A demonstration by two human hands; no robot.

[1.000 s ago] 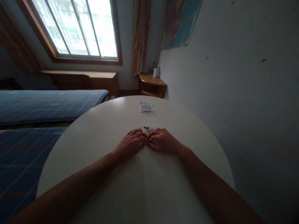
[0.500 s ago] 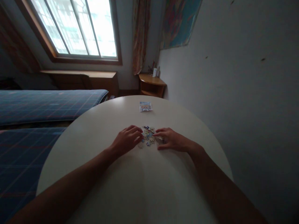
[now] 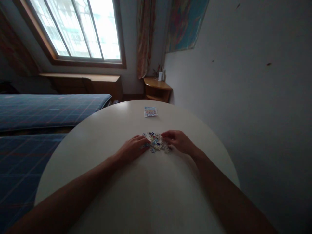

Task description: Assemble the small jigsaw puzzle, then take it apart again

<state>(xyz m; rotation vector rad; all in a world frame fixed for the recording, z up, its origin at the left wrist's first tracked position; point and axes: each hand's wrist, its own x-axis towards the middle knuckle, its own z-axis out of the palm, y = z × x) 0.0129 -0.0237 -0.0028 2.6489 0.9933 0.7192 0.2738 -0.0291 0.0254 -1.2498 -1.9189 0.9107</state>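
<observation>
A small loose pile of jigsaw puzzle pieces (image 3: 156, 141) lies on the round white table (image 3: 151, 185). My left hand (image 3: 133, 148) rests at the left edge of the pile, its fingers stretched over some pieces. On the opposite side, my right hand (image 3: 179, 141) reaches the pile with bent fingers held apart, and nothing in its grasp can be made out. A few pieces lie close under its fingers. Beyond the pile, a small printed picture packet (image 3: 150, 111) lies flat, out of reach of both hands.
A bed with a blue plaid mattress (image 3: 53, 109) stands to the left. A wooden desk (image 3: 97, 78) is under the window. A corner shelf (image 3: 158, 84) with small items stands behind the table, and a pale wall (image 3: 243, 107) runs along the right.
My left hand has lowered and flattened at the pile. My right hand has shifted slightly, with its fingers more bent and thumb drawn inward. The pieces look more spread out.
</observation>
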